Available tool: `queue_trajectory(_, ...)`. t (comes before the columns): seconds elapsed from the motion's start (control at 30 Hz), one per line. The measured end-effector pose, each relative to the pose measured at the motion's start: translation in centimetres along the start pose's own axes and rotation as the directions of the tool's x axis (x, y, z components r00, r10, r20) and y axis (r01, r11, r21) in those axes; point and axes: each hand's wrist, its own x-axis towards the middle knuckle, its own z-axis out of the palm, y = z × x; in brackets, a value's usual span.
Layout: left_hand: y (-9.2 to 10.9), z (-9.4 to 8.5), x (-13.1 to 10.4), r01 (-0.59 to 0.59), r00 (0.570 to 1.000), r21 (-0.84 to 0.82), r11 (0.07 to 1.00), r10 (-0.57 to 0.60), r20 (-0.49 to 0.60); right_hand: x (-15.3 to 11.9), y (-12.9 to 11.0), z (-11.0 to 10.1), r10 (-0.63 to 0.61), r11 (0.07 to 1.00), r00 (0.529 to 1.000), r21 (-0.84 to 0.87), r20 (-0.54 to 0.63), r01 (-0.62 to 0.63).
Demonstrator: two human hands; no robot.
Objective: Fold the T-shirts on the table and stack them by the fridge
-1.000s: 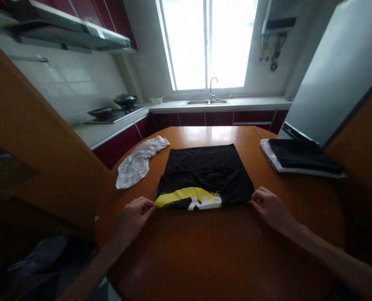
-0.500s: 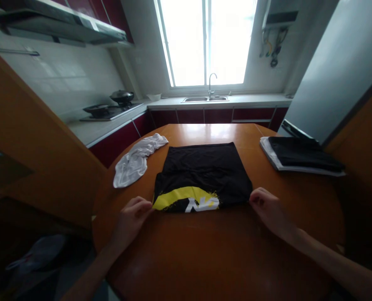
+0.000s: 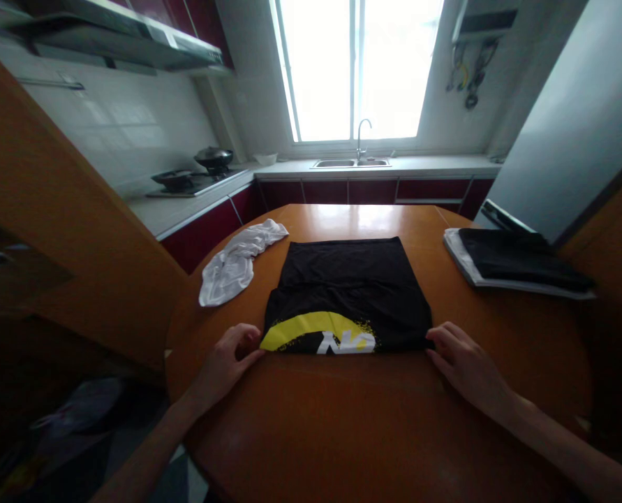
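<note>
Black cloth [image 3: 350,279] laid flat on the orange-brown tabletop [image 3: 373,426], centred between the two hands. Near edge roughly straight, running from one hand to the other; far edge also straight and narrower in view. Left side shows a small step partway along; faint creases run across the middle. Yellow arc print and white lettering sit along the near edge, toward the left.

Left hand [image 3: 237,349]: at the near left corner of the cloth, beside the end of the yellow arc. Thumb and forefinger slightly parted, tips at the corner. Right hand [image 3: 454,353]: at the near right corner, fingers curled, thumb lower and a little apart from them. For both hands, cannot tell whether fabric is pinched or only touched. Bulk of the cloth lies beyond the hands, on the side toward the window [image 3: 357,70]; bare wood on the wearer's side.

White cloth [image 3: 234,262], crumpled and elongated, lies left of the black cloth, apart from it, farther out than the left hand. Folded stack [image 3: 520,258], black over white, rests at the right of the tabletop, beyond the right hand and well apart from the black cloth.

Background: sink [image 3: 350,163] under the window; stove [image 3: 198,184] at left, bearing dark cookware.
</note>
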Motion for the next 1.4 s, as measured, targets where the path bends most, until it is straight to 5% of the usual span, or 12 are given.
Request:
queue_trajectory(0.23,0.7,-1.1,0.3,-0.141,0.983,0.107,0.984,0.126,0.135,1.8,-1.0,-0.5,-0.216,0.975,0.975,-0.067,-0.058,0.212)
queue_trajectory(0.4,2.7,-1.6,4.6,-0.073,0.995,0.14,0.987,0.081,-0.055,6.4,-1.7,0.5,-0.14,0.987,0.986,-0.086,-0.089,0.133)
queue_trajectory(0.47,3.6,-0.4,7.2,-0.111,0.992,0.164,0.98,0.12,-0.043,8.6,-2.1,1.5,-0.112,0.988,0.991,-0.11,-0.07,0.104)
queue_trajectory(0.6,4.5,3.8,11.1,-0.236,0.967,0.221,0.946,0.206,0.15,11.2,-2.1,4.4,-0.035,0.98,0.999,-0.195,0.017,0.037)
queue_trajectory(0.73,3.1,7.2,12.1,-0.231,0.956,0.385,0.894,0.134,0.262,11.4,-0.7,7.1,0.091,0.961,0.985,-0.272,0.145,-0.049)
queue_trajectory(0.87,1.9,7.9,11.9,-0.229,0.954,0.396,0.889,0.124,0.273,11.3,0.3,7.9,0.137,0.96,0.973,-0.269,0.186,-0.083)
queue_trajectory(1.07,3.6,4.7,11.3,-0.324,0.941,0.185,0.928,0.294,0.169,10.7,-0.2,5.2,0.025,0.989,0.998,-0.148,0.058,-0.016)
queue_trajectory(1.23,4.1,-0.4,7.4,-0.468,0.817,0.053,0.882,0.41,0.405,7.3,-0.6,1.2,-0.205,0.979,0.977,-0.005,0.064,0.206)
queue_trajectory(1.4,2.2,-3.0,3.6,-0.481,0.786,0.112,0.869,0.371,0.496,3.4,0.9,-1.7,-0.308,0.949,0.929,-0.001,0.205,0.315)
